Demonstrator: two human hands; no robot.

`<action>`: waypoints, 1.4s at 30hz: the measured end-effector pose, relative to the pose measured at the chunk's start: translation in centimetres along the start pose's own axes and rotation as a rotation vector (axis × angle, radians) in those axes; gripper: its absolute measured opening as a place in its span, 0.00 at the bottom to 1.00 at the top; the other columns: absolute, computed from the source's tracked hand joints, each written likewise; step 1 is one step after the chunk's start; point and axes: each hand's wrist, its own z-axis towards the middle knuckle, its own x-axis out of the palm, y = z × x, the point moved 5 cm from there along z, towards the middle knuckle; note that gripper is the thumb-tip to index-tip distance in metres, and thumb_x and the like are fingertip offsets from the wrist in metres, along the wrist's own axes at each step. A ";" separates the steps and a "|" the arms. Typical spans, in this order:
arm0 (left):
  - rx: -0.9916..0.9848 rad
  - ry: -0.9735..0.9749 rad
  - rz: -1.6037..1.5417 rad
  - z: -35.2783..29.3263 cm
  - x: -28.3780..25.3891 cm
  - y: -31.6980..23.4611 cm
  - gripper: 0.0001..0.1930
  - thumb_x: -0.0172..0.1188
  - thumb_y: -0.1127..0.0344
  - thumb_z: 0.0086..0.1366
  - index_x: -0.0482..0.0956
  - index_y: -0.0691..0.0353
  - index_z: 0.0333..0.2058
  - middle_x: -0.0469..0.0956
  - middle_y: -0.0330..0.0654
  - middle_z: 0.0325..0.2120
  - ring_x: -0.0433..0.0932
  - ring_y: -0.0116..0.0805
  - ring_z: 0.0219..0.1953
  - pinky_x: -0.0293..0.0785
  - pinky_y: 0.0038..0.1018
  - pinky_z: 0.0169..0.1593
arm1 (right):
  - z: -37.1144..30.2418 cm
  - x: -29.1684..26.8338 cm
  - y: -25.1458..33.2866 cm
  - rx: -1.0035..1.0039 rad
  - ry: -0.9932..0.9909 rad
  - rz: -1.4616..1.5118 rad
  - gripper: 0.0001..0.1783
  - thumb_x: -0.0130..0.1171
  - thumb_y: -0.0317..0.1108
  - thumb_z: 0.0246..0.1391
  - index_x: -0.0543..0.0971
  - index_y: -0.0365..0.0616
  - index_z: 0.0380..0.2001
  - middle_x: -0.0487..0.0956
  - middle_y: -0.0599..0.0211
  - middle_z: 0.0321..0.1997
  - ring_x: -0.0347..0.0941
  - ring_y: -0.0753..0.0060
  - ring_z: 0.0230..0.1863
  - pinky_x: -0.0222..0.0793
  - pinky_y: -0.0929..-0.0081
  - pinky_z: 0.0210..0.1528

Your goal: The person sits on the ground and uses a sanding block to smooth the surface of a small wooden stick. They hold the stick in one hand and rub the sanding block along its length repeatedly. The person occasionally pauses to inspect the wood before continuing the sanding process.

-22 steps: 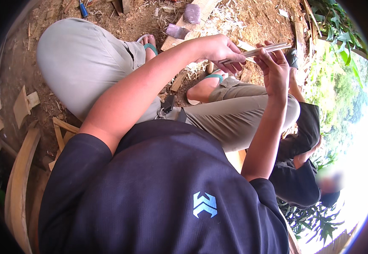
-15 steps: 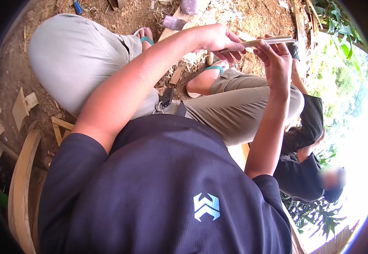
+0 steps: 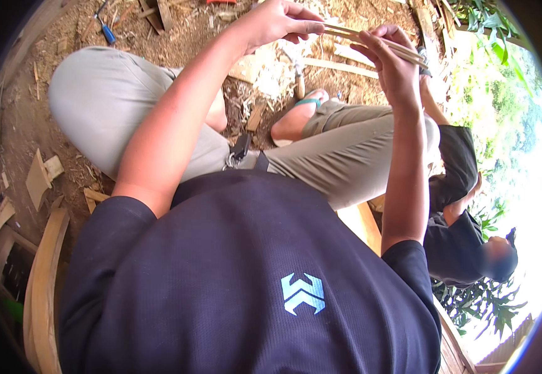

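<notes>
Several thin pale wood strips (image 3: 344,31) stretch between my two hands, away from my body at the top of the view. My left hand (image 3: 283,23) pinches their left end between thumb and fingers. My right hand (image 3: 394,62) is closed around them near their right end, which sticks out past the fingers. Beyond and below the strips, a wood-handled hand tool (image 3: 299,84) rests among shavings beside my sandalled foot (image 3: 299,118).
Wood shavings and offcuts (image 3: 39,177) litter the dirt ground. A blue-handled tool (image 3: 107,32) lies at the upper left. Curved timber (image 3: 45,287) stands at the lower left. Another person in dark clothing (image 3: 455,249) is at the right, near leafy plants (image 3: 480,305).
My left hand has moved outward and to the left, sliding apart from my right hand, so more of the strips shows between them. The view has shifted slightly.
</notes>
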 end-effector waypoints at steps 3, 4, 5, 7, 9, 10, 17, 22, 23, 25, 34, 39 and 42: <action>0.066 -0.096 -0.115 0.0 -0.3 -1.6 0.14 0.65 0.59 0.62 0.83 0.60 0.43 0.83 0.36 0.33 0.79 0.22 0.31 0.77 0.20 0.38 | 0.5 0.1 0.1 -0.017 -0.042 0.093 0.07 0.61 0.22 0.55 0.72 0.38 0.34 0.79 0.59 0.36 0.80 0.67 0.42 0.82 0.68 0.48; 0.035 -0.095 -0.163 0.0 -0.2 -1.9 0.16 0.65 0.62 0.62 0.80 0.66 0.44 0.82 0.41 0.36 0.82 0.28 0.37 0.80 0.24 0.46 | 0.6 0.3 0.2 -0.019 -0.089 0.108 0.07 0.61 0.22 0.55 0.72 0.38 0.33 0.79 0.58 0.36 0.80 0.67 0.42 0.82 0.68 0.48; 0.017 -0.114 -0.267 -0.2 0.3 -1.5 0.16 0.65 0.62 0.62 0.79 0.67 0.44 0.81 0.43 0.37 0.82 0.30 0.38 0.80 0.25 0.45 | 0.3 0.1 -0.6 -0.011 -0.132 0.161 0.08 0.61 0.21 0.54 0.72 0.38 0.34 0.78 0.58 0.36 0.80 0.65 0.41 0.81 0.67 0.48; 0.066 -0.186 -0.328 -0.5 1.1 -1.3 0.15 0.59 0.63 0.67 0.77 0.68 0.46 0.81 0.45 0.37 0.82 0.33 0.38 0.81 0.26 0.43 | 0.4 0.3 -1.5 -0.055 -0.214 0.216 0.09 0.61 0.21 0.53 0.71 0.38 0.35 0.78 0.57 0.37 0.80 0.64 0.41 0.81 0.66 0.48; 0.010 -0.188 -0.312 -0.6 1.3 -0.7 0.15 0.54 0.63 0.70 0.74 0.69 0.47 0.81 0.46 0.38 0.82 0.35 0.38 0.81 0.27 0.42 | 0.2 0.9 -2.6 -0.076 -0.274 0.267 0.09 0.61 0.20 0.53 0.71 0.37 0.35 0.77 0.56 0.37 0.80 0.63 0.40 0.81 0.66 0.48; -0.018 -0.189 -0.305 -0.7 1.5 -0.5 0.14 0.51 0.63 0.71 0.73 0.69 0.47 0.80 0.46 0.38 0.83 0.36 0.38 0.81 0.27 0.41 | 0.0 1.1 -3.1 -0.087 -0.305 0.291 0.09 0.61 0.20 0.53 0.71 0.37 0.35 0.77 0.56 0.37 0.80 0.63 0.40 0.81 0.65 0.48; 0.083 -0.162 -0.178 -0.2 1.1 0.0 0.12 0.49 0.66 0.72 0.72 0.72 0.44 0.80 0.53 0.36 0.84 0.41 0.33 0.83 0.30 0.37 | -0.4 1.4 -4.5 0.020 -0.304 0.332 0.11 0.61 0.23 0.55 0.73 0.34 0.41 0.78 0.55 0.40 0.80 0.63 0.41 0.81 0.69 0.48; 0.055 -0.170 -0.229 -0.3 1.4 -0.1 0.13 0.52 0.67 0.71 0.70 0.74 0.45 0.80 0.53 0.36 0.84 0.41 0.36 0.84 0.28 0.37 | -0.2 0.7 -3.8 0.038 -0.273 0.229 0.10 0.59 0.22 0.56 0.74 0.31 0.41 0.79 0.55 0.40 0.81 0.60 0.40 0.82 0.70 0.47; 0.070 -0.185 -0.253 -0.3 1.4 -0.2 0.13 0.52 0.68 0.70 0.69 0.74 0.46 0.80 0.53 0.36 0.84 0.41 0.36 0.84 0.28 0.37 | -0.2 0.7 -3.6 0.017 -0.285 0.223 0.11 0.60 0.23 0.56 0.74 0.30 0.42 0.78 0.53 0.40 0.81 0.60 0.41 0.81 0.70 0.48; 0.107 -0.194 -0.283 -0.5 1.6 -0.3 0.14 0.54 0.68 0.69 0.68 0.73 0.47 0.80 0.53 0.37 0.84 0.42 0.37 0.84 0.29 0.38 | -0.2 0.9 -3.1 -0.026 -0.307 0.211 0.14 0.60 0.24 0.56 0.72 0.28 0.43 0.78 0.51 0.41 0.80 0.60 0.42 0.80 0.70 0.49; 0.210 -0.369 -0.441 -1.0 1.4 -0.9 0.18 0.60 0.73 0.64 0.65 0.75 0.48 0.79 0.56 0.37 0.84 0.43 0.34 0.84 0.27 0.34 | -0.1 2.5 -2.8 -0.136 -0.346 0.239 0.12 0.58 0.22 0.56 0.70 0.29 0.42 0.76 0.53 0.39 0.80 0.58 0.41 0.83 0.66 0.45; 0.221 -0.426 -0.447 -1.6 1.3 -1.7 0.19 0.60 0.74 0.64 0.62 0.74 0.47 0.78 0.57 0.36 0.84 0.43 0.32 0.84 0.28 0.32 | -0.2 3.0 -2.9 -0.159 -0.357 0.265 0.12 0.57 0.23 0.57 0.70 0.30 0.42 0.75 0.53 0.40 0.80 0.58 0.40 0.83 0.66 0.45; 0.173 -0.467 -0.468 -1.4 1.1 -1.4 0.14 0.60 0.70 0.65 0.69 0.71 0.44 0.79 0.49 0.33 0.83 0.37 0.31 0.81 0.26 0.30 | -0.2 3.2 -2.8 -0.147 -0.338 0.272 0.12 0.58 0.23 0.57 0.70 0.30 0.42 0.75 0.53 0.40 0.80 0.58 0.41 0.83 0.66 0.45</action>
